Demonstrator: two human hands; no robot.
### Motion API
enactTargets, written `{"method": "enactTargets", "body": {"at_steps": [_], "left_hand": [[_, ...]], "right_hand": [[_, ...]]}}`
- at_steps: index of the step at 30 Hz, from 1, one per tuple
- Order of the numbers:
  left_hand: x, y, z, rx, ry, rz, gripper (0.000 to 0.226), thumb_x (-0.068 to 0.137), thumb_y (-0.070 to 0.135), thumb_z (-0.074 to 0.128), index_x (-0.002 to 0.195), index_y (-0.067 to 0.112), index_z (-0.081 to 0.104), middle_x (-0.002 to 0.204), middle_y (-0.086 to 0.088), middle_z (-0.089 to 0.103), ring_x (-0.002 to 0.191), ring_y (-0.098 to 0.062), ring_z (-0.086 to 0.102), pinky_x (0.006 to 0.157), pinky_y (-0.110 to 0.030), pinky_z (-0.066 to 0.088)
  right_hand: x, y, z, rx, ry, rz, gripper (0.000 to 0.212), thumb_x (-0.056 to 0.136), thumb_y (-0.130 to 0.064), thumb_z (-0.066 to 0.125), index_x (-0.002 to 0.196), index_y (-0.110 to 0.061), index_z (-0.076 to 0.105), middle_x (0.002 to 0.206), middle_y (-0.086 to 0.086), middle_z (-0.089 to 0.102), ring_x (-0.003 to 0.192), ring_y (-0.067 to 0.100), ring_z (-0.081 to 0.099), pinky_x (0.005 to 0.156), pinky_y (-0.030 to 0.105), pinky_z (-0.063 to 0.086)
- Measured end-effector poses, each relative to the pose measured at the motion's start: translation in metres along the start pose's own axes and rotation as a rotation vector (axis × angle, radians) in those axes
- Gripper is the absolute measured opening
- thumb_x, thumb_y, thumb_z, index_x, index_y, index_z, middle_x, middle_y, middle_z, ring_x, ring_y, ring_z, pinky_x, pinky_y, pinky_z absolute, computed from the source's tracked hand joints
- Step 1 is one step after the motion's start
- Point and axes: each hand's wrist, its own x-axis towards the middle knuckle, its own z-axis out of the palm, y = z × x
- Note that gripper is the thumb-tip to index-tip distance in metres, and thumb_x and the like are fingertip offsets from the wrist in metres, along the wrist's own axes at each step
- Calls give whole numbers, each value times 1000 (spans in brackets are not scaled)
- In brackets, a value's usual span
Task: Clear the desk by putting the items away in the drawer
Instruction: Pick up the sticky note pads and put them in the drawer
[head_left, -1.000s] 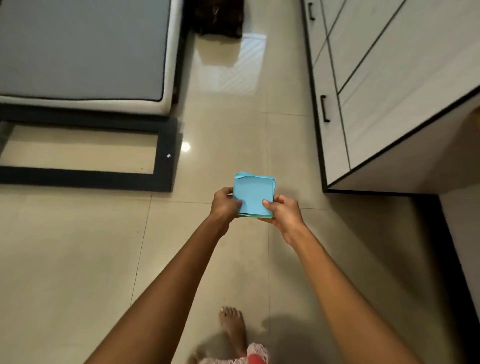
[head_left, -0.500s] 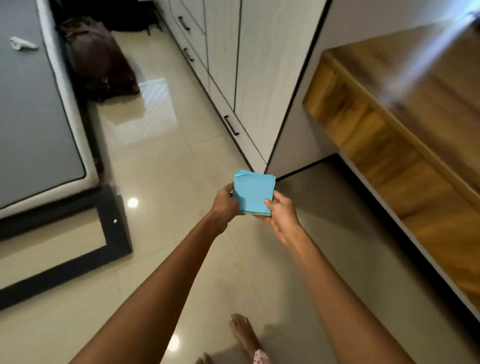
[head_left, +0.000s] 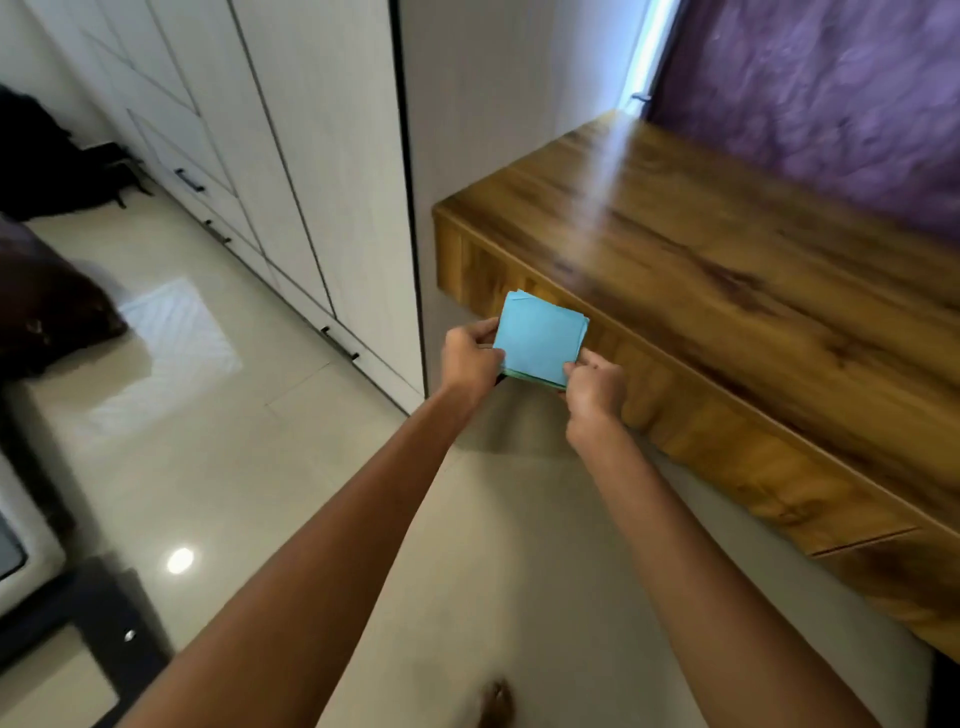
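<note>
Foot: bare, on the tiled floor.
Left hand: fingers curled, pinching the paper stack's left edge.
Right hand: pinching its lower right corner.
Paper stack: blue, held against the wooden desk front edge.
Wardrobe: white, left of the desk.

left arm: stretched forward, bare | left hand: fingers curled, pinching the left edge of the blue paper stack | right arm: stretched forward, bare | right hand: thumb and fingers pinching the stack's lower right corner | hands: apart, on opposite sides of the stack
</note>
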Motion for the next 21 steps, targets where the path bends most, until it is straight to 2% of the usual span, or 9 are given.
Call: {"method": "enactTargets", "body": {"at_steps": [2,4,5,7,10,14,16,18,21], "left_hand": [[26,12,23,44,19,37,41,88,-13,48,124,1,60,115,-12,67,96,-18,64,73,-19,56],[54,24,46,96,31,88,36,87,-8,54,120,3,64,114,-10,68,106,-21,63,94,-31,52],[67,30,58,134,23,110,35,87,-7,55,119,4,65,114,-9,68,108,-20,62,98,-32,50],[87,39,76,236,-11,155,36,86,-5,56,119,6,66,115,-6,69,109,-19,61,99,-30,48],[111,48,99,347,-58,190,34,88,-2,56,119,7,66,115,-5,68,109,-18,61,92,-22,46],[134,50,110,375,-12,171,34,91,-2,52,121,7,64,119,-8,67,109,-20,60,89,-23,45],[145,48,112,390,25,154,34,91,-2,51,121,8,64,119,-7,66,104,-16,58,83,-20,42],[156,46,112,426,50,144,34,93,0,50,122,9,64,118,-7,65,100,-15,56,79,-20,41],[172,40,113,486,32,167,32,93,6,52,121,11,65,116,-8,66,106,-22,60,87,-30,50]], "right_hand": [[23,-15,-12,40,81,13,27,88,4,56,114,2,65,111,13,67,90,19,58,83,31,50],[49,-31,-23,62,143,11,24,86,1,61,110,3,65,107,13,67,87,19,58,73,23,50],[62,-38,-26,60,167,6,23,86,0,63,109,2,65,106,11,67,86,18,58,69,20,48],[83,-48,-32,54,228,-4,21,85,-1,65,106,2,67,106,13,68,85,18,58,71,23,47],[114,-59,-33,72,286,25,20,85,1,65,105,1,67,104,14,68,88,22,62,74,27,50],[144,-65,-21,17,300,45,19,83,-1,67,102,-1,69,106,15,70,96,28,66,81,34,54],[154,-67,-14,-33,313,43,17,80,-2,70,97,-2,72,104,15,71,96,29,67,85,36,54],[161,-66,-6,-70,318,28,16,80,-4,71,96,-3,72,104,15,71,96,28,67,85,34,53],[165,-66,1,-171,371,-5,16,84,-9,70,99,-5,71,104,9,71,97,22,66,76,27,49]]}}
